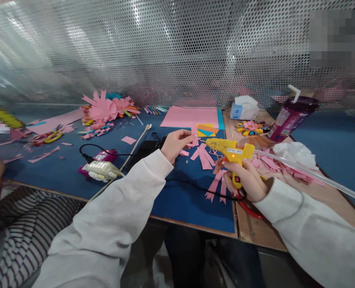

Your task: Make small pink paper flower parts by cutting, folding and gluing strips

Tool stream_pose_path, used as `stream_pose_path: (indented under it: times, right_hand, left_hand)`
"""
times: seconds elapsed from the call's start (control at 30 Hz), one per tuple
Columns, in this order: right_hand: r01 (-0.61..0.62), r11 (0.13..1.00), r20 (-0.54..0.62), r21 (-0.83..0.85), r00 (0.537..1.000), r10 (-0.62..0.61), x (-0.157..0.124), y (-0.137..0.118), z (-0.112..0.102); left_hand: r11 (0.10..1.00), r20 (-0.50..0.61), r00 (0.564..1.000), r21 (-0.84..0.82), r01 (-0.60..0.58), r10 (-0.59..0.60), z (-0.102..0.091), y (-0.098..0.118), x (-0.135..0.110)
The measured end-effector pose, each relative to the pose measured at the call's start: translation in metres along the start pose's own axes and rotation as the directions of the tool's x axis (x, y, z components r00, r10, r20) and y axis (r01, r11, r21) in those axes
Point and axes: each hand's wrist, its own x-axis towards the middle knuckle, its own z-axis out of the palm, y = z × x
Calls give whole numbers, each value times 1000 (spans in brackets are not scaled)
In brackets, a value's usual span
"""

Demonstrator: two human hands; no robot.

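My right hand (249, 182) is wrapped round the handle of a yellow hot glue gun (230, 148), whose small light glows orange. A long clear glue stick (312, 172) runs out of its back to the right. My left hand (177, 144) pinches a small pink paper strip (194, 130) between thumb and fingertips, close to the gun's nozzle. Whether the nozzle touches the paper I cannot tell. Below the nozzle lie pink notched ribbon pieces (205, 157), and more pink tails (216, 186) lie nearer me. Yellow, orange and blue paper pieces (207, 130) sit just behind.
Pink paper sheets (189, 116) lie at the back. Pink paper flowers (105, 108), scissors (53, 137) and a power strip (101, 168) are leftward. A lidded cup with a straw (293, 118), a tissue pack (244, 108) and paper scraps stand right. Another person (30, 228) sits at left.
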Motion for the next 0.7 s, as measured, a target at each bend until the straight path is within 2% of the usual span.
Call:
stream_pose_path:
  times: [0.4, 0.7]
  right_hand:
    - [-16, 1000, 31, -20, 999, 17, 0, -2, 0]
    - [-107, 989, 25, -104, 994, 110, -1, -2, 1]
  left_hand:
    - [999, 5, 1000, 29, -24, 24, 0, 0, 0]
    - [975, 3, 987, 158, -157, 159, -1, 0, -1]
